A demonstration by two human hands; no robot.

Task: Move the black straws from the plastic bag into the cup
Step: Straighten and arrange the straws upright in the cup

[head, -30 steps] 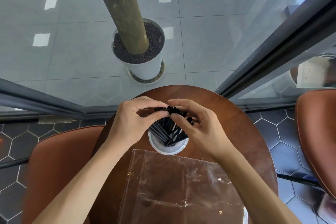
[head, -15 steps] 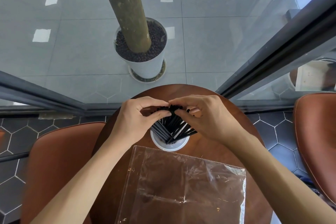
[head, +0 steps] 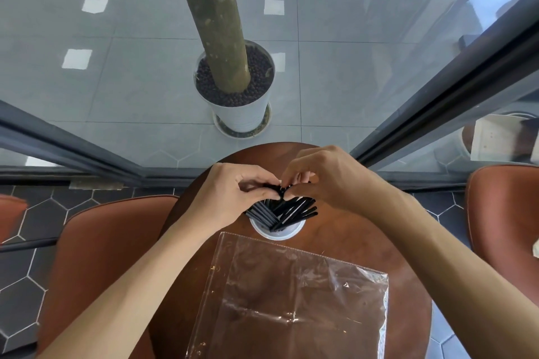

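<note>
Left hand (head: 230,195) and right hand (head: 326,176) curled knuckles-up, fingertips pinching black straws (head: 287,210) — tops gathered above cup (head: 277,232)

Two bare, sleeveless forearms

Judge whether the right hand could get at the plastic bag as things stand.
Probably yes. The plastic bag lies flat and uncovered on the table, just near of the cup. The right hand would first have to let go of the straws.
</note>
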